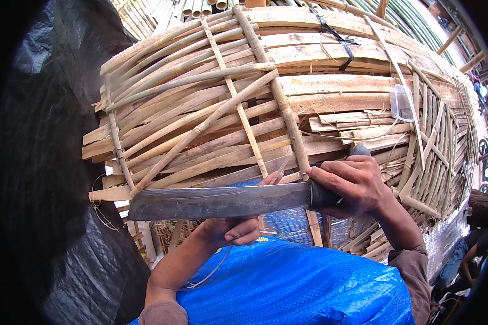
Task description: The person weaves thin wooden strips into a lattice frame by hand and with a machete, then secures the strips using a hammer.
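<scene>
My right hand is wrapped round the dark handle of a machete. Its long, wide, dark blade lies almost level across the view, pointing left. Behind the blade is my left hand, partly hidden by it. Those fingers are closed on a thin bamboo strip, whose upper end sticks up above the blade. A thin length hangs in a curve below the same hand. Just beyond both hands stands a lattice frame of bamboo poles.
Stacked sawn planks fill the far side, bound with a black strap. A clear plastic box sits on them. Another slatted bamboo frame leans at right. Blue sheeting covers my lap; black sheeting hangs left.
</scene>
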The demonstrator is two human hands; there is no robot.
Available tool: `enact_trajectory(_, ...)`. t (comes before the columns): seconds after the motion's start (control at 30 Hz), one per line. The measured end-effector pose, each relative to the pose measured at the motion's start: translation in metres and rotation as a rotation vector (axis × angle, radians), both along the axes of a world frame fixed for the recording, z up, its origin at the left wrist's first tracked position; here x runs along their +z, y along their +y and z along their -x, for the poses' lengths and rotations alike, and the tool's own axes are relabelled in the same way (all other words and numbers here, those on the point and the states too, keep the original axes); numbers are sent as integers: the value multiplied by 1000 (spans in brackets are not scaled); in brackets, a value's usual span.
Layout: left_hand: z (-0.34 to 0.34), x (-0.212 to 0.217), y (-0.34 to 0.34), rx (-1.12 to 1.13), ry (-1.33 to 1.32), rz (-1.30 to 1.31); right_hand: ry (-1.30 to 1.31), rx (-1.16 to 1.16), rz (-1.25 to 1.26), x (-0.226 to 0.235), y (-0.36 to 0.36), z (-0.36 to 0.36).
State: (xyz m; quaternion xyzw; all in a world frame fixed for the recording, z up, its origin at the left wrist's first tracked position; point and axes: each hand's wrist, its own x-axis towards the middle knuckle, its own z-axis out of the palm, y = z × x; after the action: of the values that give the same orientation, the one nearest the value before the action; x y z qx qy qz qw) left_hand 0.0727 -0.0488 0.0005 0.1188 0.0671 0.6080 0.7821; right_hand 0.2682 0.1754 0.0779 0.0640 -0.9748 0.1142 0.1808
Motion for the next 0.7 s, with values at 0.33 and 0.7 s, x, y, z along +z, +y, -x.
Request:
enact_trajectory(0.33,-6,13,0,57,-53,102,23,-27,-39,4,3,-6)
enact_trajectory(0.7,-8,10,-4,46,-101,206,68,-101,-55,-5,15,-17)
